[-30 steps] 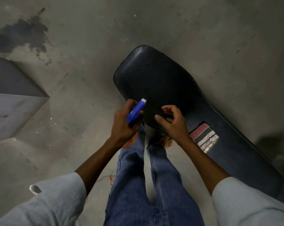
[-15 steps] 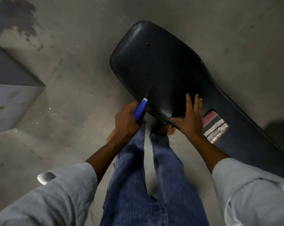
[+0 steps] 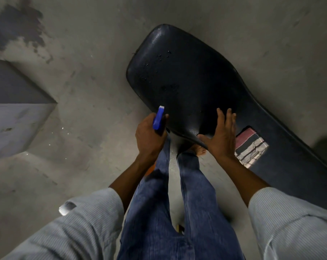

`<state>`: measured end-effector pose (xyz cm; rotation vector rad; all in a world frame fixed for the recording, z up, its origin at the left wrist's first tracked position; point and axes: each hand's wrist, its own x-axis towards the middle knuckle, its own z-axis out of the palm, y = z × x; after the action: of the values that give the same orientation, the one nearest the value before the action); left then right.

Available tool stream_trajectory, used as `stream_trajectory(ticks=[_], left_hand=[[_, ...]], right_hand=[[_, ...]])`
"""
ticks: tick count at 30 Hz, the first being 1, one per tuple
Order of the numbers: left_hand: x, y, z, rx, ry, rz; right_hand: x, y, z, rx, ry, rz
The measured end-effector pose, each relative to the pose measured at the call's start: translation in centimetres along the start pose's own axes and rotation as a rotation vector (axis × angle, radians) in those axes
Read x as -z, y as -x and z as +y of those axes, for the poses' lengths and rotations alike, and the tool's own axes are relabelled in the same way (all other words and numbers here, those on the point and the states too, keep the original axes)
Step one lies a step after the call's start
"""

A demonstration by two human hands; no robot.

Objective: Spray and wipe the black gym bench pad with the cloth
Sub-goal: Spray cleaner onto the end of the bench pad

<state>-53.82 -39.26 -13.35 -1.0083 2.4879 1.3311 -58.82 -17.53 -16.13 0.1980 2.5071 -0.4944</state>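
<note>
Left grip [image 3: 149, 136] clamped round the spray bottle [image 3: 158, 118]: blue body, white tip pointing up and away from me. Bottle sits just off the near-left edge of the black bench pad [image 3: 192, 79], which starts right beside this grip and runs away to the right across the concrete floor [image 3: 95, 91]. Droplets on the pad beyond the nozzle. Right grip [image 3: 221, 136] spread flat, fingers apart, palm down on the pad's near edge, holding nothing. Striped cloth [image 3: 250, 146] lies on the pad just right of my right grip, next to the wrist; can't tell if they touch.
</note>
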Motion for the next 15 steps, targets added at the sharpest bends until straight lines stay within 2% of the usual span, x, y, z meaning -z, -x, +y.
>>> stream_trajectory(ticks=[4, 8, 15], left_hand=[[-0.6, -1.8, 1.5, -0.043, 0.035, 0.003], [-2.2, -2.1, 2.6, -0.097, -0.149, -0.219], [-3.3, 1.2, 1.0, -0.137, -0.319, -0.423]], right_hand=[[-0.2, -0.1, 0.3, 0.01, 0.019, 0.005], [0.0, -0.2, 0.4, 0.02, 0.033, 0.007], [1.4, 0.0, 2.0, 0.026, 0.052, 0.032]])
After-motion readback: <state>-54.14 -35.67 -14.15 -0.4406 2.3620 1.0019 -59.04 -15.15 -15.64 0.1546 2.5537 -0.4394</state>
